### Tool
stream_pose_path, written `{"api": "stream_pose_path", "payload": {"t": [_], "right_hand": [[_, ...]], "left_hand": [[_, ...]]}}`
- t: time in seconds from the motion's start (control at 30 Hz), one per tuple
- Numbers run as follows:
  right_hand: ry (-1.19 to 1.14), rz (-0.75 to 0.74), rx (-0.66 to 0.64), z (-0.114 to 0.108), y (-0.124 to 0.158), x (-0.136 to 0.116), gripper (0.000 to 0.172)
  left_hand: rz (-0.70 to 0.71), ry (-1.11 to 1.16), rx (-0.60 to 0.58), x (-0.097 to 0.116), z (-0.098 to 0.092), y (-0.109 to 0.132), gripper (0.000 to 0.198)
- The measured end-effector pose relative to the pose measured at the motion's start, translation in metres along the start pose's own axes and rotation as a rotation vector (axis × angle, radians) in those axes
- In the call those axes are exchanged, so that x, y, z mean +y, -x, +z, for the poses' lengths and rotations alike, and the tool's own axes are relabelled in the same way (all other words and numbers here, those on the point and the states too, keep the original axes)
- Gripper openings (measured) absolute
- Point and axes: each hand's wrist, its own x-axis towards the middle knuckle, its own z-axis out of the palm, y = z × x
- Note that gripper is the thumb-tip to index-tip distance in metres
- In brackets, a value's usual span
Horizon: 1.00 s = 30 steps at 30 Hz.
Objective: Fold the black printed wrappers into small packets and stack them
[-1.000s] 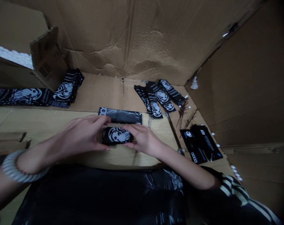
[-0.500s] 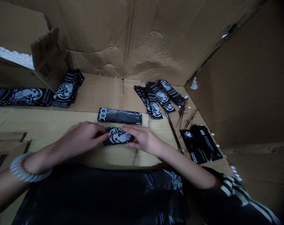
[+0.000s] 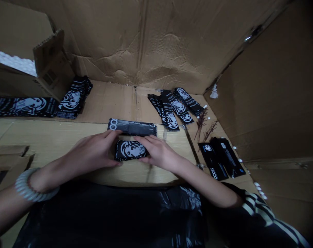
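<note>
A small stack of black packets [image 3: 132, 150] with a white cartoon-creature print lies on the work surface in front of me. My right hand [image 3: 156, 150] grips its right end, fingers over the far edge and thumb at the near side. Around the left end, my left hand [image 3: 101, 148] is open, thumb and fingers spread apart near the stack's two long sides. Just beyond lies a single long black packet [image 3: 138, 128], plain side up with white rings at its left end; the left fingertips overlap it in view.
Black packets [image 3: 173, 106] fan out at back right, near brown twig-like bits [image 3: 201, 122]. Two black pouches [image 3: 214, 162] lie right. More packets [image 3: 72, 98] are stacked left beside a cardboard box [image 3: 50, 65] holding white pieces [image 3: 14, 62]. Cardboard walls [image 3: 172, 41] enclose the surface.
My left thumb has come off the top of the stack, and that hand has opened wider around its left end. My right hand stays nearly still at the right end.
</note>
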Motion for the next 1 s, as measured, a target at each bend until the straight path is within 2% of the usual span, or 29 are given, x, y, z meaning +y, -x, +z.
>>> {"api": "stream_pose_path", "payload": {"t": [0.17,0.37,0.5,0.57,0.63,0.8,1.0], "right_hand": [[-0.026,0.01,0.022,0.001,0.002,0.003,0.068],[-0.041,0.049,0.033,0.003,0.003,0.006,0.068],[-0.049,0.072,0.048,0.0,0.008,0.004,0.087],[-0.004,0.13,0.046,-0.004,0.012,0.0,0.099],[0.061,0.209,0.026,-0.009,0.016,-0.004,0.103],[0.172,0.306,-0.108,-0.009,0.015,-0.017,0.089],[0.229,0.331,-0.089,0.0,0.008,-0.021,0.087]], "left_hand": [[0.078,0.091,-0.039,0.005,-0.003,-0.005,0.071],[0.111,0.065,-0.093,0.013,-0.011,-0.012,0.06],[0.096,0.07,-0.071,0.007,-0.007,-0.011,0.074],[0.059,0.053,-0.027,0.002,-0.005,-0.007,0.082],[0.024,0.034,-0.014,-0.002,-0.002,-0.004,0.082],[0.044,0.158,-0.078,0.003,0.005,-0.004,0.068],[0.034,0.208,-0.102,0.014,0.007,-0.012,0.079]]}}
